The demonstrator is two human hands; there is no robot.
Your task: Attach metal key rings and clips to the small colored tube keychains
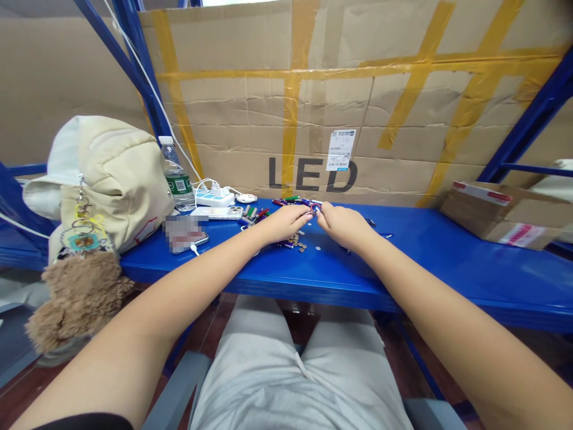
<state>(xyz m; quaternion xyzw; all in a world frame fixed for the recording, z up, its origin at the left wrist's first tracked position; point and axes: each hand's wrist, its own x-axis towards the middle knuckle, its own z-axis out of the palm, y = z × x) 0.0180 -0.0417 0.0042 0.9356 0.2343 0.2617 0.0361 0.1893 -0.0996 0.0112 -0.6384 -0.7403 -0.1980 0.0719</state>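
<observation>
My left hand and my right hand meet fingertip to fingertip just above the blue table. Between their closed fingers is a small blue-and-red piece; the fingers cover most of it, so its kind is unclear. Behind and left of my hands lie several slim, shiny pieces in red, green, blue and purple. Below my left hand, small brownish discs are scattered in a loose heap. A pale disc rests apart from them. Dark thin bits lie beyond my right hand.
The blue table backs onto a large taped carton. At left are a cream bag with a fluffy charm, a water bottle, a power strip and phones. An open cardboard box stands at right.
</observation>
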